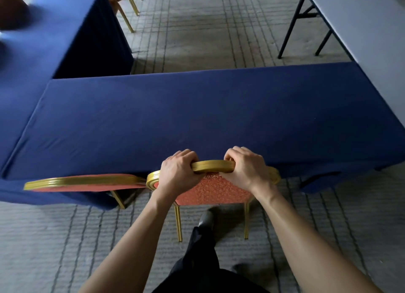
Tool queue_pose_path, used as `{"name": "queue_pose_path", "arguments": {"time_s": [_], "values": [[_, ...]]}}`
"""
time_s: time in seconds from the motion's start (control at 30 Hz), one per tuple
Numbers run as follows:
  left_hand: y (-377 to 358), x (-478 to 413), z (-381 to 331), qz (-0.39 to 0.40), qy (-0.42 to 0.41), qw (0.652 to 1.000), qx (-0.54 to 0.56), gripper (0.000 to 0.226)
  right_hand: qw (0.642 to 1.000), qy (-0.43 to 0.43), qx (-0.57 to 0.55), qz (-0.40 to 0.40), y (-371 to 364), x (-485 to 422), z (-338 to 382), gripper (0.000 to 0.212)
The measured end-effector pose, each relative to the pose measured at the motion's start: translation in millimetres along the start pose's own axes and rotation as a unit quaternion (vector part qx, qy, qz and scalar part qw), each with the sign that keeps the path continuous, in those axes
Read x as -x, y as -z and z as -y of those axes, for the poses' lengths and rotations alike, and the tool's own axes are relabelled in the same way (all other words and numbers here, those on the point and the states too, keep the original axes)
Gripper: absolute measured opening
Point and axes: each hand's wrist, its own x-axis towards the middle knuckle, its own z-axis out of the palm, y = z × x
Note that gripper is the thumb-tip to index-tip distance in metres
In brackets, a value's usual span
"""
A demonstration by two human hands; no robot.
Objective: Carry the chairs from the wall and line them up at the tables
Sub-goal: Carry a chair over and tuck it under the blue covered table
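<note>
Starting at the left, we've got a gold-framed chair with red upholstery (83, 181) tucked against the long tabletop draped in dark blue cloth (197, 117). Its back rail sits just beside the one we're working.

Moving across, our left hand (176, 172) wraps the curved gold top rail of a second red-and-gold banquet chair (211, 188), fingers curled right over it. Our right hand (246, 170) grips the same rail a little further along. Both hands are clamped on, with a short stretch of bare rail showing between them.

This chair stands directly below us with its back towards us. Its rear legs are on the grey striped carpet (65, 238), and its seat is hidden beneath the rail and the edge of the blue cloth.

How will it handle? We'd judge the metal frame stiff and unbending, with a fair bit of weight to it. The glossy finish could be slick, so a full two-handed wrap on the top rail looks the right hold. The padded back below is soft and offers nothing to grab.

Far right, a bare pale grey tabletop on black folding legs (361, 34) stands well apart.
</note>
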Motion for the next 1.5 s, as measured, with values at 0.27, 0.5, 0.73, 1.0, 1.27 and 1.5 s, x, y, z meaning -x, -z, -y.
{"name": "queue_pose_path", "arguments": {"time_s": [0.27,0.5,0.73,1.0,1.27,1.5], "values": [[-19,105,-16,0.094,0.043,0.995,-0.003,0.043,0.996,-0.002,0.002,0.092,-17,102,15,0.046],[-28,198,-35,0.248,0.059,0.967,-0.022,0.045,0.981,-0.007,0.003,0.193,-37,201,32,0.041],[-44,263,-46,0.281,0.066,0.957,-0.029,0.054,0.982,-0.019,0.03,0.186,-64,273,41,0.048],[-57,294,-46,0.176,0.137,0.971,0.084,0.048,0.99,-0.105,-0.021,0.097,-62,300,62,0.046],[-25,344,-77,-0.025,0.374,0.777,0.506,0.014,0.856,-0.332,-0.397,-0.011,-39,346,115,0.019],[-28,336,-79,0.051,0.525,0.424,0.736,0.036,0.61,-0.489,-0.623,-0.017,-51,343,121,0.037]]}}
